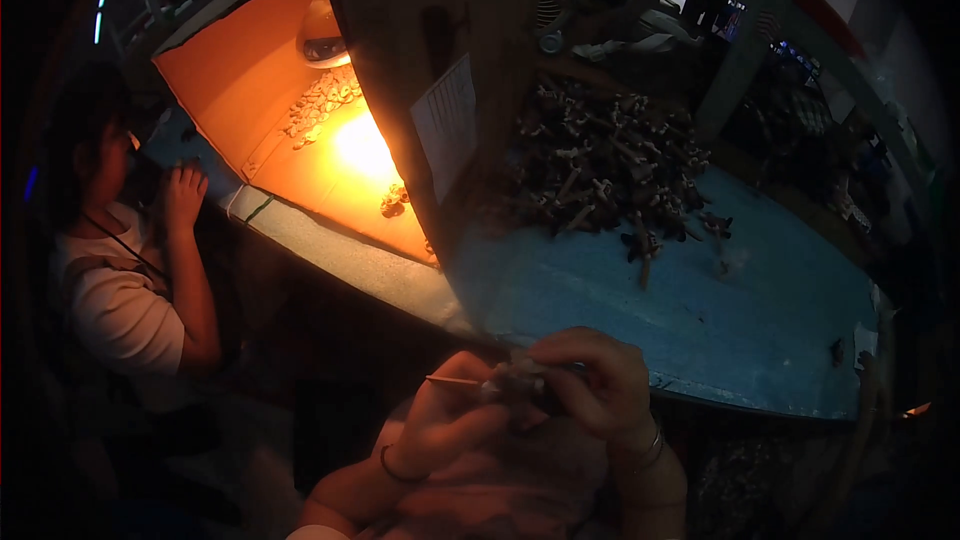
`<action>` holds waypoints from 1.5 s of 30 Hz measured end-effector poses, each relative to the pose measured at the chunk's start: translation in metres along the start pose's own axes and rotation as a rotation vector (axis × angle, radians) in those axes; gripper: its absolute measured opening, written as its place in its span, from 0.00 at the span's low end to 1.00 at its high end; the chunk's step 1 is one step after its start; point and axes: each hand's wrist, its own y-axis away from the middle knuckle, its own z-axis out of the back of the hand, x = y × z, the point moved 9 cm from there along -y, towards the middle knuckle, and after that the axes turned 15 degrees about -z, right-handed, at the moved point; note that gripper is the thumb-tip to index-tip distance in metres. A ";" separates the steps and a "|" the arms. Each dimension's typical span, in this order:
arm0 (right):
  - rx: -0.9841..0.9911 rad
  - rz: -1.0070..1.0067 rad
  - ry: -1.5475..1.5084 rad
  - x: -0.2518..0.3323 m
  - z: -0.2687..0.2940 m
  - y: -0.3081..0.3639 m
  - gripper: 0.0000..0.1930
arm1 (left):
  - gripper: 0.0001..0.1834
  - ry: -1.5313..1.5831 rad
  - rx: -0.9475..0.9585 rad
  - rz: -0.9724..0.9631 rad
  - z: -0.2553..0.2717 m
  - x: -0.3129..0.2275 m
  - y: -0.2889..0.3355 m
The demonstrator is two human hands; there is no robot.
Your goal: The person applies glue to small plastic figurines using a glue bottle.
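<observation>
At the near edge of the blue table, my two hands meet around a small pale and dark piece point(518, 378), too dim to name. My left hand point(455, 425) has its fingers closed on the piece, and a thin light stick point(452, 380) juts out to the left from between them. From the other side my right hand point(598, 378) pinches the same piece with curled fingers. The fingers partly hide its shape. Beyond my hands lies a heap of small pale and dark pieces on sticks point(610, 155), some loose ones at its near edge.
An upright cardboard panel point(420, 60) with a paper sheet point(447, 125) divides the table. Left of it, a lamp point(322, 35) lights a cardboard enclosure point(230, 60) with small pale pieces point(325, 100). A person point(125, 280) is at the left. A green post point(750, 40) stands far right.
</observation>
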 end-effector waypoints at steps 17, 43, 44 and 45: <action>0.042 0.245 0.015 0.010 0.006 0.015 0.17 | 0.11 0.001 0.028 -0.022 -0.019 0.001 -0.002; -0.221 0.082 0.307 0.013 -0.006 0.004 0.10 | 0.13 -1.007 0.042 -0.641 -0.003 -0.039 -0.008; -0.244 0.079 0.285 0.011 -0.003 0.004 0.10 | 0.13 -1.041 0.059 -0.642 -0.003 -0.039 -0.010; -0.239 0.081 0.281 0.011 -0.004 0.004 0.10 | 0.13 -1.046 0.054 -0.643 -0.004 -0.040 -0.011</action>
